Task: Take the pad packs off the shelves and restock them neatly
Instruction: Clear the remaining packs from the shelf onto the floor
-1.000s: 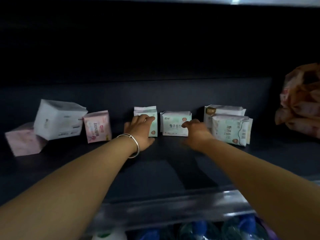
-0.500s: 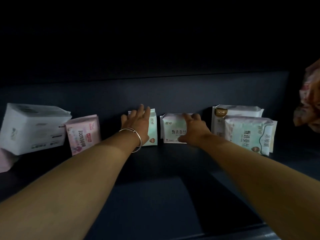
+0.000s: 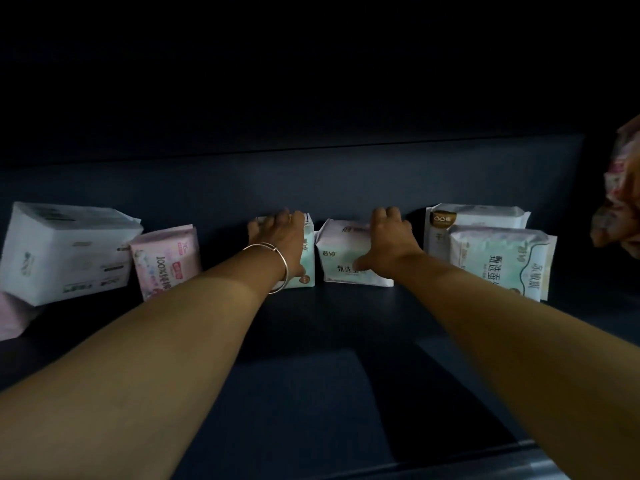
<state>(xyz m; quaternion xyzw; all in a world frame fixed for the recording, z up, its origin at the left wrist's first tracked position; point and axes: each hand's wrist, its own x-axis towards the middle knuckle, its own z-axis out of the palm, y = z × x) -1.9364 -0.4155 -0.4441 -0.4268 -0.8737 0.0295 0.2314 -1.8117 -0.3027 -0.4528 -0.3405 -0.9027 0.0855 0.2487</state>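
Two mint-green pad packs stand side by side at the back of a dark shelf (image 3: 311, 341). My left hand (image 3: 282, 237), with a bangle on its wrist, grips the left mint pack (image 3: 307, 261), fingers curled over its top. My right hand (image 3: 388, 240) holds the right mint pack (image 3: 341, 258), fingers over its top edge and thumb on its front. That pack leans slightly. Much of the left pack is hidden behind my hand.
A large white pack (image 3: 65, 251) and a pink pack (image 3: 166, 261) stand at the left, with another pink pack (image 3: 12, 317) at the frame edge. Two white-and-green packs (image 3: 498, 261) stand at the right. A pink patterned bag (image 3: 620, 188) hangs at far right.
Both hands reached further onto the two mint packs and their fingers curled over the tops. The view moved closer to the shelf.
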